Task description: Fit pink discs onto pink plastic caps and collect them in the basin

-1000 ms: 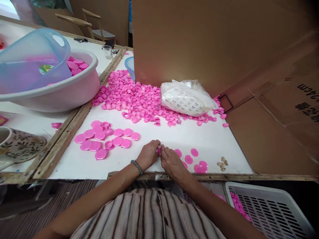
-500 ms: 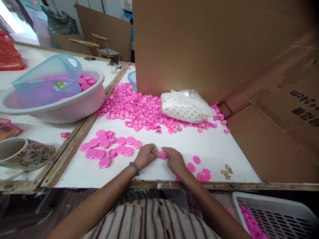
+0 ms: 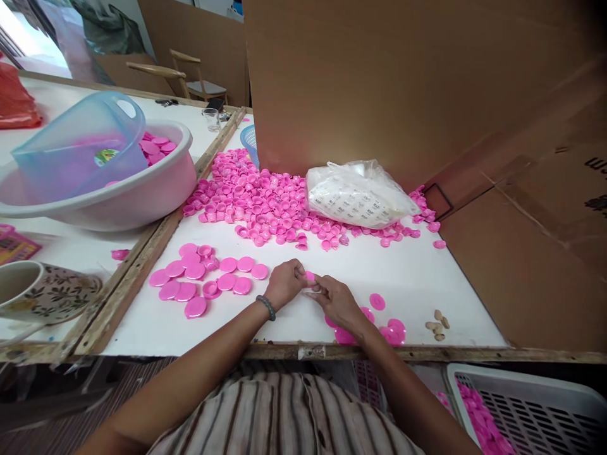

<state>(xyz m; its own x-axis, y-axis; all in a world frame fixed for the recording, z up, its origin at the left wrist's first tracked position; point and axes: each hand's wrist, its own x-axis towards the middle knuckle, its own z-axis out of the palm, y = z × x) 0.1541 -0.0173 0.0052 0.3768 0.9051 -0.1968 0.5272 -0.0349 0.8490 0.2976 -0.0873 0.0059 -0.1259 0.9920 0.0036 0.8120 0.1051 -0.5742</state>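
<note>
Between my two hands is a small pink plastic disc (image 3: 310, 277), partly covered by fingers. My left hand (image 3: 286, 282), with a dark bead bracelet on the wrist, pinches the disc from the left. The fingers of my right hand (image 3: 337, 302) close on it from the right and below. To the left lie several shiny round pink pieces (image 3: 195, 271), a few of them cup-shaped. Flat pink discs (image 3: 377, 301) lie to the right, some partly under my right forearm. Beyond my hands spreads a large heap of small pink cup-shaped caps (image 3: 265, 199).
A filled clear plastic bag (image 3: 360, 196) rests on the heap before tall cardboard (image 3: 341, 82). At left stand a pink-white basin (image 3: 156, 196) holding a blue scoop (image 3: 85, 151), and a floral mug (image 3: 57, 291). Peanuts (image 3: 437, 325) lie at right; a grey crate (image 3: 531, 392) stands below the table.
My hands have lifted slightly away from the table edge, and the disc is now tilted up between the fingers. My right fingers have shifted underneath it. The camera view has shifted slightly.
</note>
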